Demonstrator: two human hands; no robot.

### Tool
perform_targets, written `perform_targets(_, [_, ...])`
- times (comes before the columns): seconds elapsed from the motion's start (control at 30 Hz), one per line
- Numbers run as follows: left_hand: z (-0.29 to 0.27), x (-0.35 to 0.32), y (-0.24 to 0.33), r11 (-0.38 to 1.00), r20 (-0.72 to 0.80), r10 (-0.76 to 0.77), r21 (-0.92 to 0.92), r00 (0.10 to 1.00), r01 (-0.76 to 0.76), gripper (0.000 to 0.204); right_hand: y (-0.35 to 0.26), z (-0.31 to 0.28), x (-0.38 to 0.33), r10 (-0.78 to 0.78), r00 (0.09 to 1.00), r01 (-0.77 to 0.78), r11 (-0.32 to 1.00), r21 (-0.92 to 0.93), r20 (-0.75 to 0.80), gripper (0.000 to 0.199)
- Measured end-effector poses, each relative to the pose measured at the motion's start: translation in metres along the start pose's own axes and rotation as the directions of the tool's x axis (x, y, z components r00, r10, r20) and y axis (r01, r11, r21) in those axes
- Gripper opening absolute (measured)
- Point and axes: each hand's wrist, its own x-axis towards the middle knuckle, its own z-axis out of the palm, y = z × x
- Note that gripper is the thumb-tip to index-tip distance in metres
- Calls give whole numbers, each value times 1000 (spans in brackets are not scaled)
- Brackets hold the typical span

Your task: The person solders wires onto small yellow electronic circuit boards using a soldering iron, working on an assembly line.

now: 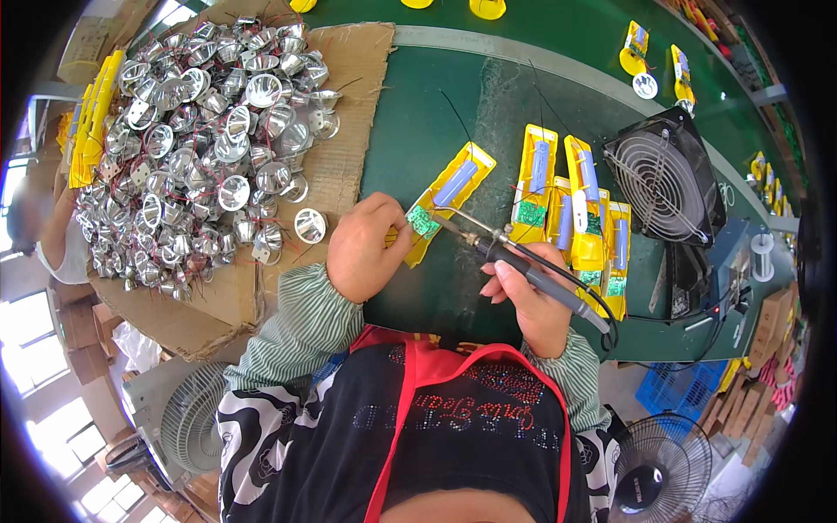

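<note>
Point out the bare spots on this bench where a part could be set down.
Bare green mat lies between the cardboard sheet and the black fan, above the yellow housing under the left hand. Crowded: the reflector pile on the cardboard, and the yellow units beside the soldering iron in the right hand.

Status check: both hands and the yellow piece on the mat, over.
Left hand pins yellow housing on green mat. Right hand grips soldering iron, tip at the green board. Nothing blocking.
</note>
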Motion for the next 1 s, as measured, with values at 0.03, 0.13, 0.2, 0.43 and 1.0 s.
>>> perform_targets(0.03, [0,0,0,1000,0,3,0,1000,-3,8,-1,-3,-1,-17,1000,17,1000,-3,5,19])
perform_targets(0.13, [1,0,0,1000,-1,0,3,1000,0,8,-6,-8,-5,-40,999,40,999,-16,6,20])
perform_targets(0.2, [1,1,0,1000,4,-1,23,1000,1,8,-9,-10,-8,-47,999,47,999,-26,2,20])
perform_targets(0.43, [-9,-8,12,969,57,107,219,993,-117,18,-24,-16,-17,-113,992,110,992,-68,-47,20])
perform_targets(1.0, [23,232,67,961,116,173,198,978,-193,45,-39,-62,-11,-263,916,245,965,-98,-303,22])
